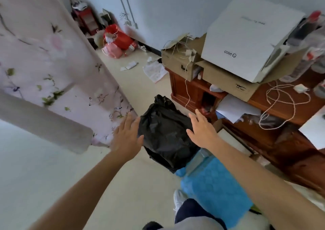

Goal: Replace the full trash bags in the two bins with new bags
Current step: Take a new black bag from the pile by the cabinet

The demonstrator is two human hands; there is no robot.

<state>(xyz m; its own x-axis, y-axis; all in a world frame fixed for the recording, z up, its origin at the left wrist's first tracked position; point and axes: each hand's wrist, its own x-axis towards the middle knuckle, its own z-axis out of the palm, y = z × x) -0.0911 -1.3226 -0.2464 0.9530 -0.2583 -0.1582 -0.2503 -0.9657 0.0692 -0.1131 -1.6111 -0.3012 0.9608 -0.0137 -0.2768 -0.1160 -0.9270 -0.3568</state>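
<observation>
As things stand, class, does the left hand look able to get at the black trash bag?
Probably yes. The left hand is open right beside the black trash bag, fingers at its left side, with nothing between them.

- I read this as a home bedroom: floral bedsheet [52, 57] draped on my left.
- Wooden cabinet [191, 92] on my right, piled with cardboard boxes [177, 62], white box [246, 36], charger cables [279, 105].
- Red bags [119, 37], paper scraps [154, 71] on pale floor [137, 85] by the wall.

The only word I can read is "pico", printed upside down to me near the lid's front edge on the white box [246, 36], while the cardboard box [228, 84] beneath bears dark print too blurred to read.
</observation>
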